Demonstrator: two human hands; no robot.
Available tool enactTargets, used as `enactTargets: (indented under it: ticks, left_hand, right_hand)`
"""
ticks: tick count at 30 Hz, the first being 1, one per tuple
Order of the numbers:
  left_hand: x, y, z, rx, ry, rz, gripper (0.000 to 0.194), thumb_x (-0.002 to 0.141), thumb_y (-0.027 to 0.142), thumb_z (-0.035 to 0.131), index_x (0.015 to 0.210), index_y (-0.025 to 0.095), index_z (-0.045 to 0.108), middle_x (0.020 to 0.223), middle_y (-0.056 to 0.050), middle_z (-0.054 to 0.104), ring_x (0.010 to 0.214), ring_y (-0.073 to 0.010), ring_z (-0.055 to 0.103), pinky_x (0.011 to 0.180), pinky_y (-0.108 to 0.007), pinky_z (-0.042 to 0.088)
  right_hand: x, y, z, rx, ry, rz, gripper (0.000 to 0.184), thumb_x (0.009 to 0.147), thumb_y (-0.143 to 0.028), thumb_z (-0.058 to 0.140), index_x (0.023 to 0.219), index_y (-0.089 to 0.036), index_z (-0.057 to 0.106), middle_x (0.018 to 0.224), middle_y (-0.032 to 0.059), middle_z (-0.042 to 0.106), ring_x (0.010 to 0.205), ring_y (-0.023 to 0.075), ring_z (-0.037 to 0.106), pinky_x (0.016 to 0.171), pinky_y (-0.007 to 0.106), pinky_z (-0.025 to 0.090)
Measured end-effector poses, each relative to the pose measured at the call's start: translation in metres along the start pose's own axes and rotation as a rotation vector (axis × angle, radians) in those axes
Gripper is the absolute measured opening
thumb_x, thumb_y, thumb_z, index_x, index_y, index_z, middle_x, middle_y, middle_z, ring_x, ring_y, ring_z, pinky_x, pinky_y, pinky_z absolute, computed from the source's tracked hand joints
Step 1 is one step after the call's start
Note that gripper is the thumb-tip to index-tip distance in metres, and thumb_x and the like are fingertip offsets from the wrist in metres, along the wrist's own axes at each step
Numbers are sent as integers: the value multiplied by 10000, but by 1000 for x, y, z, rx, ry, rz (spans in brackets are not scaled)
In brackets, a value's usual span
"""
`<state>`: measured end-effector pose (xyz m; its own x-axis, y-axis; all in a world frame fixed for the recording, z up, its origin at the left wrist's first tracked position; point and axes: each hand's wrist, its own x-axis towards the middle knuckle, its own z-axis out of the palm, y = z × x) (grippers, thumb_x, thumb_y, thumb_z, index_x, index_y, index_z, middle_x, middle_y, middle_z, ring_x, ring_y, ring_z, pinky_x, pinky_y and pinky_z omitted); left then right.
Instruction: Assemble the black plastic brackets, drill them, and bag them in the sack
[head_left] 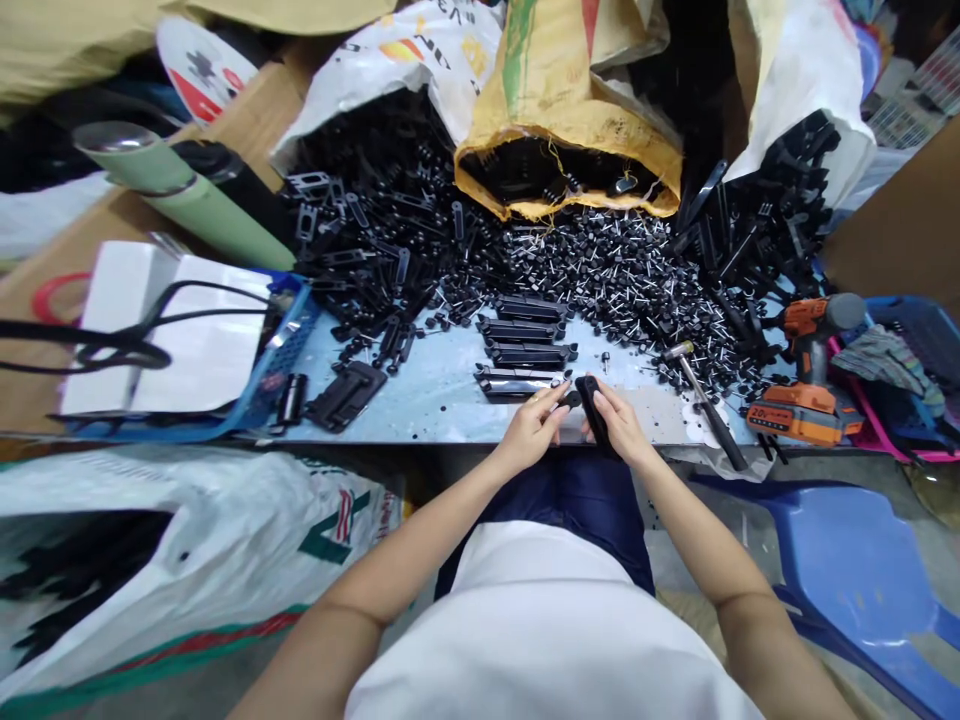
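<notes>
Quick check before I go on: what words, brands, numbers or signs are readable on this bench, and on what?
"20", possibly "2.0": on the orange power drill's battery; the rest is too small.
White sack at the back: creased, partly hidden lettering, not reliably readable.
White sack at lower left: a large green letter-like mark; small lettering beside it, too blurred.
</notes>
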<state>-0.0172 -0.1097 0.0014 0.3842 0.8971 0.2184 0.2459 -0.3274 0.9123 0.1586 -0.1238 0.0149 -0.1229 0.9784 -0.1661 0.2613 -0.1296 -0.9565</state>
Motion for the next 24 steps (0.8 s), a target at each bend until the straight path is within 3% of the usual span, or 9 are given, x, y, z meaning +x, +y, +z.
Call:
enactTargets:
  ticks: [2,5,12,16,19,24]
  left_hand:
    - [2,9,6,-42,86,13,386,884,343,443,1237,214,529,1022,-81,606,634,-113,593,640,-289,524]
    - [5,20,7,4,145,90,340,864,310,491,1172,203,589,963,-82,638,869,-179,606,805,-343,501]
    - [11,34,2,45,136,185,305,873,273,486,1134,175,610,925,-78,644,866,-168,606,790,-306,499]
    - [12,36,2,83,135,186,306,879,273,475,1141,182,604,889,-66,637,835,-159,606,771,-290,501]
    - [8,36,2,117,143,192,310,883,268,466,1151,186,598,905,-68,628,835,-154,602,769,-283,500]
    - [2,38,11,207,225,181,336,908,278,415,1200,203,562,932,-72,613,856,-149,596,779,-285,497]
  right_hand:
    - [-2,-3,4,186,-20,18,644,843,-578,404,1366,-203,391,708,4,561,492,99,528,457,244,476]
    - [-3,-7,1,228,-21,-53,678,774,-592,515,1320,-194,466,636,-32,521,467,75,492,455,223,468]
    - [-6,-17,-10,170,0,-126,659,793,-587,494,1318,-189,477,668,-15,530,492,75,485,477,230,488]
    - [-7,-17,-12,94,-4,-184,609,832,-575,442,1317,-208,479,731,4,534,493,71,476,466,228,485]
    - [-8,-15,-18,-62,-19,-310,538,852,-527,453,1297,-229,501,774,13,531,512,72,480,499,239,495]
    - [-14,-13,-16,-257,34,-415,499,894,-461,410,1341,-243,444,788,24,548,534,94,486,567,266,507]
